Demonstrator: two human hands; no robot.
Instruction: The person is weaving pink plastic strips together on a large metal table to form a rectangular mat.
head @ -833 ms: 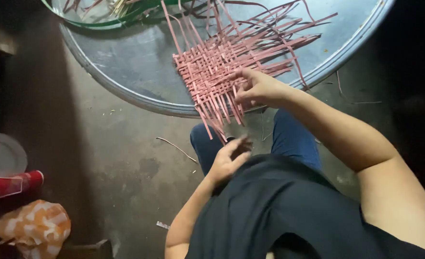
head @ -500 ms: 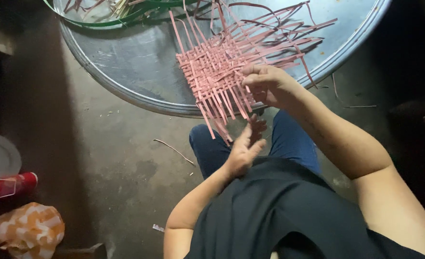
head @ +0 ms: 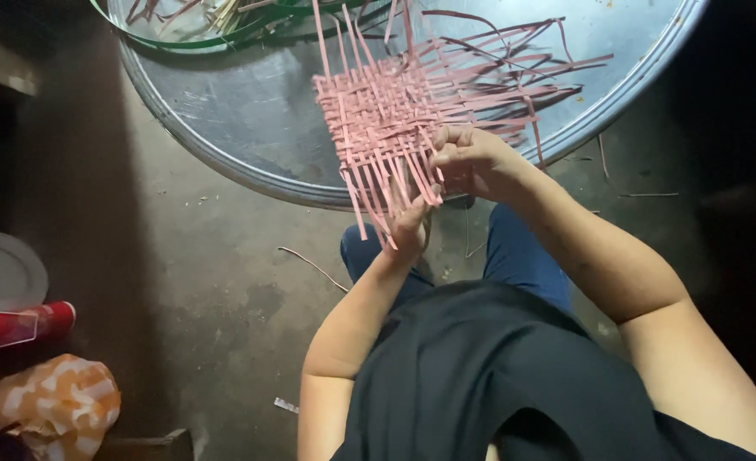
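Head view looks straight down on a seated person at work on a pink woven mat of flat strips [head: 391,119], held up over the near rim of a big round metal tray [head: 250,128] on the floor. The right hand [head: 472,158] is closed on the mat's near right edge, fingers curled over the loose strip ends. The left hand [head: 408,230] comes up from below at the near corner, fingers pressed to the hanging ends there, thumb side hidden, so I cannot tell whether it pinches a strip or only props them.

The mat looks light and springy: thin, flat, ribbon-like strips, stiff enough to stick out straight yet easy to bend or kink. I'd judge the woven middle the firm part to grasp; the free ends would slide or pull loose if tugged. The weave is a tight square lattice at the centre, with long unwoven ends fanning away to the far right over the tray and shorter ends pointing near, toward the person's knees.

Farther out, a green-rimmed basin with loose strips [head: 198,21] sits at the far left on the tray. On the concrete floor [head: 181,282] lie a few stray slivers. At the near left stand a red and white can [head: 19,324], a pale round lid [head: 2,271], and an orange and white patterned cloth [head: 53,401].
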